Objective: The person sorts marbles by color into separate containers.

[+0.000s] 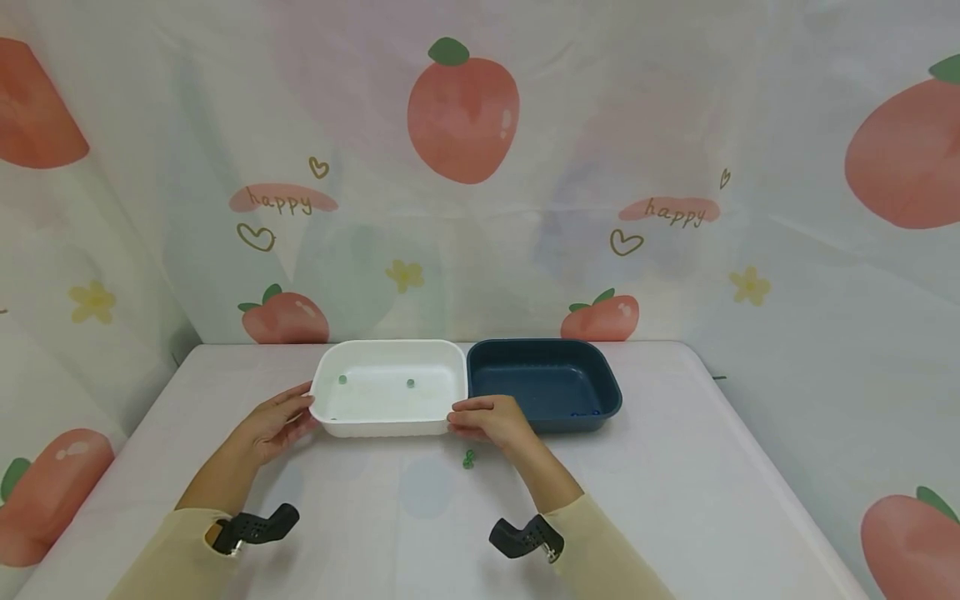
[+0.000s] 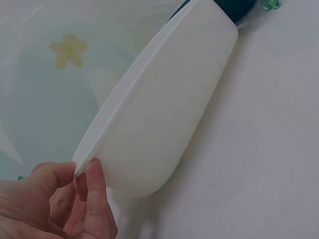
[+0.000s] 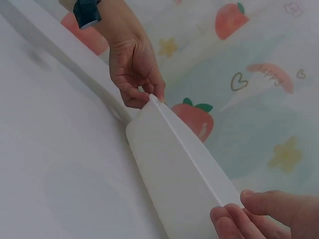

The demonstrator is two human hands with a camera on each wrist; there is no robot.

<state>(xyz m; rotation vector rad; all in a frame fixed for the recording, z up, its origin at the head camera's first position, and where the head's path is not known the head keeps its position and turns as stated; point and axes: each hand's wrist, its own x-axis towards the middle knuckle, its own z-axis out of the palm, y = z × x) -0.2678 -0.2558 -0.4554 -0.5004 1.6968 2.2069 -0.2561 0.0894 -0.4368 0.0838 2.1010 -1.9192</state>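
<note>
My left hand [image 1: 272, 427] pinches the rim at the left end of a white plastic tray [image 1: 390, 428]. In the left wrist view, thumb and fingers grip the tray's corner edge. The right hand [image 1: 491, 419] holds the rim near its front right corner, and the right wrist view shows thumb and fingers on either side of that edge. Inside the tray lie a small pale green piece [image 1: 342, 379] and another green piece [image 1: 410, 383]. A small green cluster [image 1: 468, 459], bead-like, rests on the table before the right hand. The tray's underside is hidden in the head view.
Against the white tray's right side stands a dark blue tray [image 1: 543, 375], with several small blue pieces [image 1: 585, 414] near its front right corner. Both are on a table with a white cloth [image 1: 697, 483]. A fruit-printed curtain [image 1: 480, 250] rises behind the table's back edge.
</note>
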